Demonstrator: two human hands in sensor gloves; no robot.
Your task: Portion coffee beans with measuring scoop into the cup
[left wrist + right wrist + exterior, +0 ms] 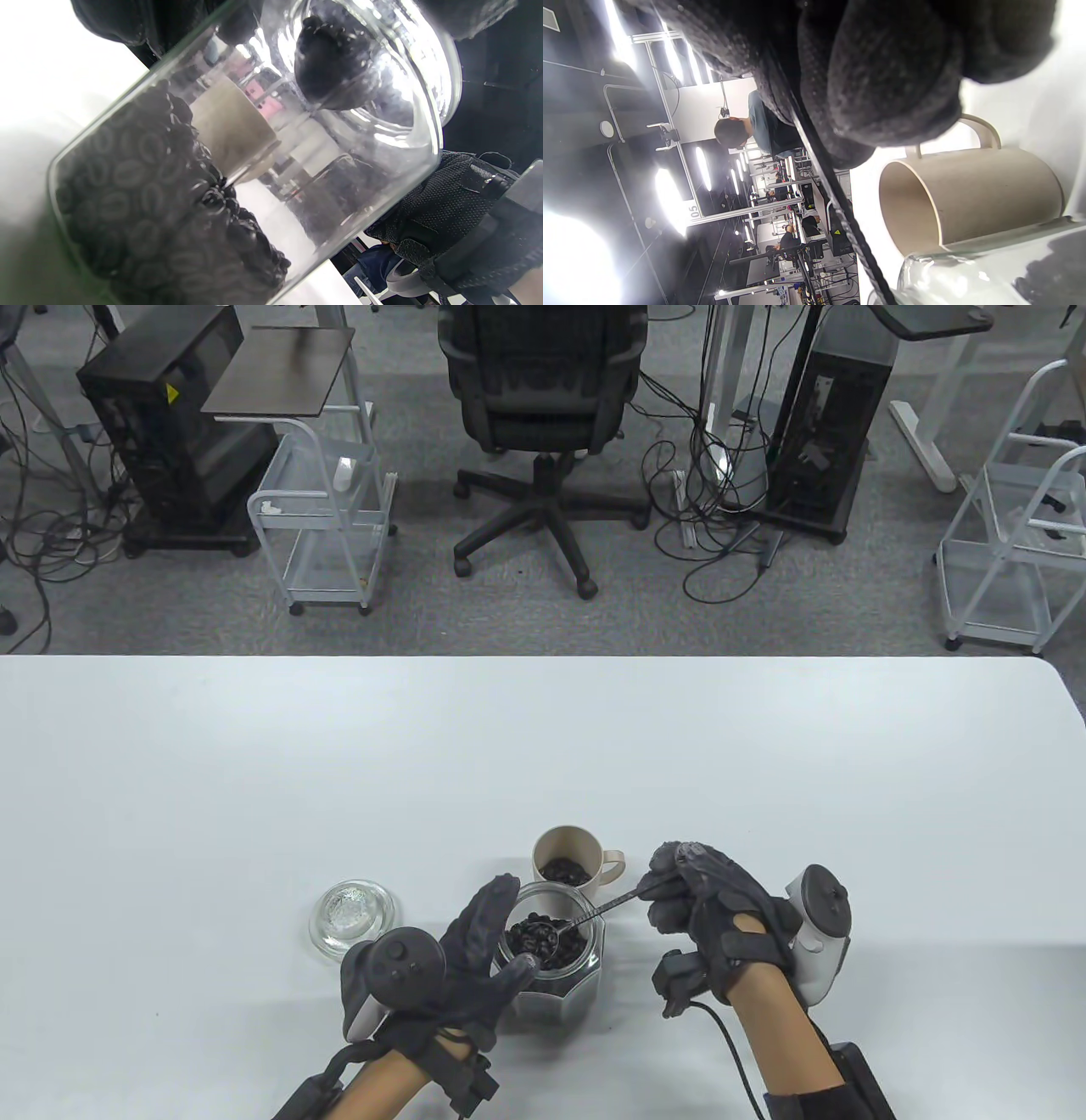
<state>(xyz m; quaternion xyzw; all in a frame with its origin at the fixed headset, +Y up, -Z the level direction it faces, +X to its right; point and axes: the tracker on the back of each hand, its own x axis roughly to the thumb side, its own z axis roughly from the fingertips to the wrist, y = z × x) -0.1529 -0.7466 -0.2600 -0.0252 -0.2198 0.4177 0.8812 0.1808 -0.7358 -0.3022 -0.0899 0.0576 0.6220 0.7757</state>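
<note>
A glass jar point(556, 980) of coffee beans point(547, 943) stands near the table's front edge, and my left hand point(475, 959) grips it from the left. My right hand point(708, 912) pinches the handle of a metal measuring scoop point(585, 914), whose bowl sits inside the jar mouth on the beans. A beige cup point(567, 864) with beans in it stands just behind the jar. In the left wrist view the jar point(237, 169) fills the frame, beans point(140, 199) heaped at its lower left. The right wrist view shows the cup point(971, 197) on its side in frame and the scoop handle point(835, 190).
A round glass lid point(352, 918) lies on the table left of the jar. The white table point(254, 780) stretches wide behind the cup. Beyond its far edge are an office chair, carts and computer towers on the floor.
</note>
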